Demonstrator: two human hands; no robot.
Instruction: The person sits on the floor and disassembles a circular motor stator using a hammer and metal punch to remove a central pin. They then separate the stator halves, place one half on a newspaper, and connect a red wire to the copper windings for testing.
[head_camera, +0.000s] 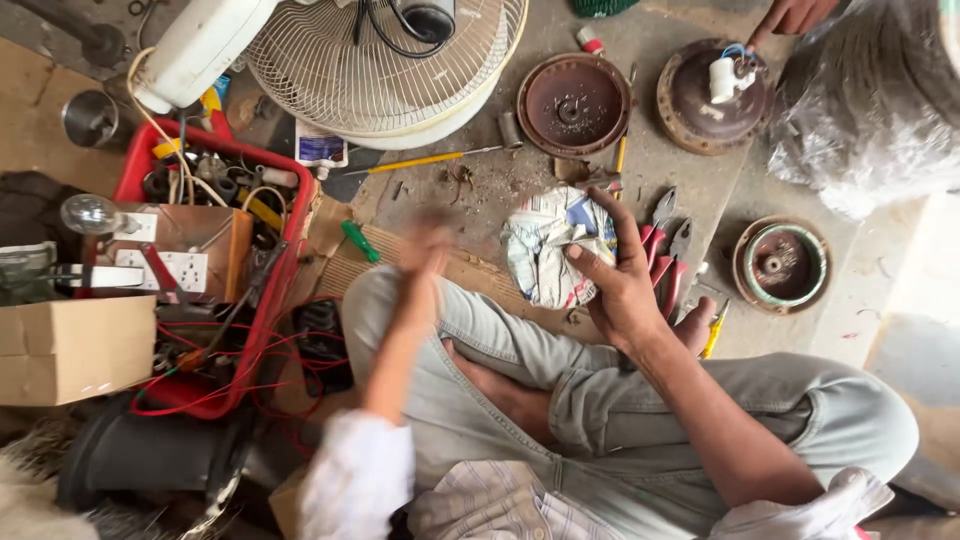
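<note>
Two hands show: the left hand is motion-blurred — grip impossible to tell; the right hand clutches a crumpled cloth. Red pliers lie just beyond it, a green screwdriver beside the left.

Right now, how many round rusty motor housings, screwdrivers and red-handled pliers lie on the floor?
Round motor housings: 3
Screwdrivers: 3
Red-handled pliers: 2
Total: 8

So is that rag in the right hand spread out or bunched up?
Bunched up: the rag sits crumpled in folds, the right hand closing its fingers on one edge.
</note>
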